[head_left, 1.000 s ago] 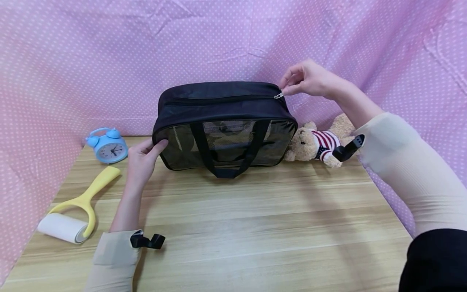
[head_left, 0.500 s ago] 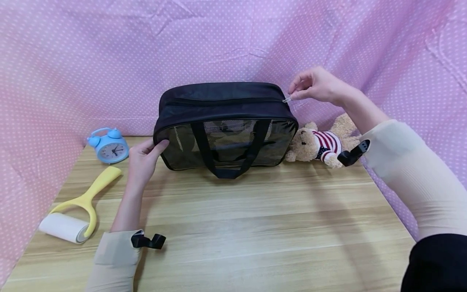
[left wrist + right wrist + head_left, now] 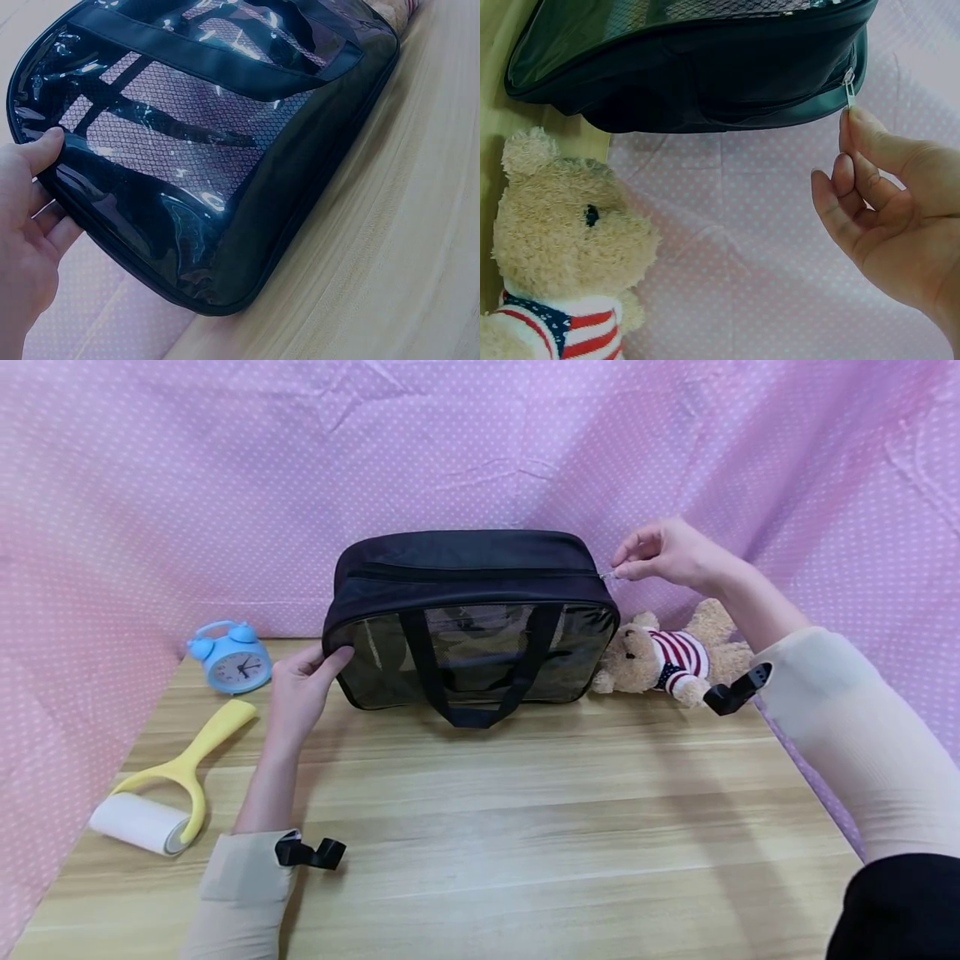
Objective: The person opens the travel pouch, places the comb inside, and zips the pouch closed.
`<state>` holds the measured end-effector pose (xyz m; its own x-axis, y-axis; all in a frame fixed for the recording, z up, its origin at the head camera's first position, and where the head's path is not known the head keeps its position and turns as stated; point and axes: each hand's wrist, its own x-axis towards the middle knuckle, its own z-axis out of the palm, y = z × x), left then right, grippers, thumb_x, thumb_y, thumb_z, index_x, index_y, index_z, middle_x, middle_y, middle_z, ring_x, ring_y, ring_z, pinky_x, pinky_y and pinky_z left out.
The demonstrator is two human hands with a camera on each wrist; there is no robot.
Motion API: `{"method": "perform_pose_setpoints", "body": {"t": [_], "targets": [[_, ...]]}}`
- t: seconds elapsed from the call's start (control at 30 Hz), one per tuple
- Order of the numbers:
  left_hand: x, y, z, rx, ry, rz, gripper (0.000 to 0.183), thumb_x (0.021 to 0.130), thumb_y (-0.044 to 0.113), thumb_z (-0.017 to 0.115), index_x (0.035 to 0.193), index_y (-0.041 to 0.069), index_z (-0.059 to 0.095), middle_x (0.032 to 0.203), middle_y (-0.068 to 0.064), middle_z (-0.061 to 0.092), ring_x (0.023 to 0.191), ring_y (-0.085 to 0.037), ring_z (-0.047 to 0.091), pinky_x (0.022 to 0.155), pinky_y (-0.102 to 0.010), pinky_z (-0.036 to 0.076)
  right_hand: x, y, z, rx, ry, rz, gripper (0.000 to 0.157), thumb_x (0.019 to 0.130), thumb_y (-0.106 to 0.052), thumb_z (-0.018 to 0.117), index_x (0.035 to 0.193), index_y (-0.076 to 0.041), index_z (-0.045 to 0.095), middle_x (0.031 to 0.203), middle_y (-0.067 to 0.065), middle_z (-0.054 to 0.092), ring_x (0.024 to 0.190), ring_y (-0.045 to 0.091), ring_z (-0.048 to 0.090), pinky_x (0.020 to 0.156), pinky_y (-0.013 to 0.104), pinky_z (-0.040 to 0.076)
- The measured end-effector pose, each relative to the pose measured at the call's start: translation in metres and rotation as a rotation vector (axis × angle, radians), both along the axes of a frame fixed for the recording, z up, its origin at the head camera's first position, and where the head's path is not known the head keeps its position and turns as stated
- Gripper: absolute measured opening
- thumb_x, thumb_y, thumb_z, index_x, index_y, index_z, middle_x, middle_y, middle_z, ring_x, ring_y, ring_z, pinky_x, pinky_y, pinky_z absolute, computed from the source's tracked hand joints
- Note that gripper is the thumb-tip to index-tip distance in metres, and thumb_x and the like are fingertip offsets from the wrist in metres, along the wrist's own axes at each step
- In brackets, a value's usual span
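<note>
A black bag [image 3: 480,589] with a clear front panel and a dark strap handle [image 3: 538,652] stands upright at the back of the table. My left hand [image 3: 300,689] grips its left edge, thumb on the clear front and fingers behind, as the left wrist view also shows. At the bag's right end, my right hand [image 3: 900,180] pinches the metal zipper pull [image 3: 850,91] between thumb and index finger. The zipper [image 3: 480,573] runs along the top, with its slider at the right end. Mesh shows through the clear panel [image 3: 187,135].
A teddy bear [image 3: 678,660] in a striped shirt lies against the bag's right side. On the left are a blue alarm clock [image 3: 234,658] and a yellow-handled lint roller [image 3: 176,777]. Pink dotted cloth [image 3: 465,443] hangs behind the wooden table [image 3: 525,827].
My right hand has moved right and down, drawing the zipper pull along to the bag's right end. The left hand keeps its grip on the left edge.
</note>
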<state>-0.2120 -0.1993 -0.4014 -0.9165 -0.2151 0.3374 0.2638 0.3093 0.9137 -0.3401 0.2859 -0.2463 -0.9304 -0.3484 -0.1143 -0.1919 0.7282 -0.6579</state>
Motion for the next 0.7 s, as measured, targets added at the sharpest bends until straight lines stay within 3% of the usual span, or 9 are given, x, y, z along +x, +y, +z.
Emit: {"method": "perform_pose_setpoints", "body": {"t": [0.13, 0.27, 0.33, 0.4, 0.47, 0.57, 0.7], "targets": [[-0.001, -0.001, 0.001, -0.005, -0.013, -0.004, 0.028, 0.095, 0.029, 0.076, 0.111, 0.006, 0.08, 0.082, 0.03, 0.071, 0.081, 0.004, 0.061, 0.076, -0.013, 0.05, 0.003, 0.005, -0.005, -0.046, -0.061, -0.033, 0.015, 0.096, -0.015, 0.073, 0.111, -0.015, 0.074, 0.093, -0.018, 0.076, 0.092, 0.002, 0.068, 0.106, 0.039, 0.044], [-0.002, -0.002, 0.003, -0.019, -0.03, -0.011, 0.029, 0.095, 0.03, 0.076, 0.112, 0.007, 0.08, 0.083, 0.031, 0.071, 0.083, 0.004, 0.062, 0.077, -0.013, 0.049, 0.005, 0.012, -0.014, -0.126, -0.132, -0.068, 0.015, 0.096, -0.012, 0.073, 0.109, -0.019, 0.074, 0.094, -0.016, 0.076, 0.09, 0.003, 0.071, 0.12, 0.06, 0.032], [-0.002, -0.003, 0.003, -0.025, -0.041, -0.014, 0.03, 0.095, 0.031, 0.076, 0.113, 0.008, 0.08, 0.084, 0.031, 0.071, 0.084, 0.004, 0.062, 0.077, -0.013, 0.049, 0.006, 0.017, -0.02, -0.147, -0.156, -0.087, 0.016, 0.096, -0.011, 0.072, 0.108, -0.021, 0.074, 0.095, -0.016, 0.076, 0.091, 0.003, 0.071, 0.122, 0.062, 0.031], [-0.003, -0.004, 0.004, -0.026, -0.044, -0.013, 0.03, 0.095, 0.032, 0.076, 0.112, 0.008, 0.08, 0.083, 0.032, 0.071, 0.084, 0.004, 0.062, 0.077, -0.013, 0.049, 0.007, 0.022, -0.026, -0.148, -0.166, -0.101, 0.017, 0.096, -0.01, 0.071, 0.107, -0.023, 0.073, 0.094, -0.017, 0.076, 0.091, 0.004, 0.071, 0.119, 0.054, 0.038], [-0.004, -0.005, 0.004, -0.022, -0.043, -0.01, 0.03, 0.094, 0.032, 0.076, 0.111, 0.008, 0.08, 0.082, 0.032, 0.071, 0.083, 0.005, 0.062, 0.076, -0.013, 0.049, 0.008, 0.026, -0.035, -0.151, -0.173, -0.111, 0.019, 0.097, -0.008, 0.07, 0.106, -0.025, 0.073, 0.093, -0.018, 0.076, 0.091, 0.005, 0.071, 0.111, 0.04, 0.049], [-0.004, -0.006, 0.004, -0.017, -0.041, -0.009, 0.03, 0.094, 0.031, 0.077, 0.11, 0.007, 0.08, 0.081, 0.032, 0.07, 0.083, 0.005, 0.063, 0.076, -0.013, 0.049, 0.009, 0.03, -0.046, -0.174, -0.192, -0.119, 0.02, 0.097, -0.006, 0.068, 0.104, -0.024, 0.073, 0.092, -0.015, 0.076, 0.088, 0.006, 0.071, 0.083, 0.022, 0.057], [-0.004, -0.008, 0.004, -0.017, -0.038, -0.012, 0.029, 0.094, 0.031, 0.076, 0.11, 0.006, 0.08, 0.082, 0.033, 0.07, 0.084, 0.006, 0.063, 0.076, -0.013, 0.049, 0.01, 0.029, -0.059, -0.205, -0.247, -0.149, 0.016, 0.098, -0.006, 0.068, 0.102, -0.021, 0.072, 0.09, -0.008, 0.077, 0.068, 0.004, 0.062, 0.049, 0.017, 0.043]]}}
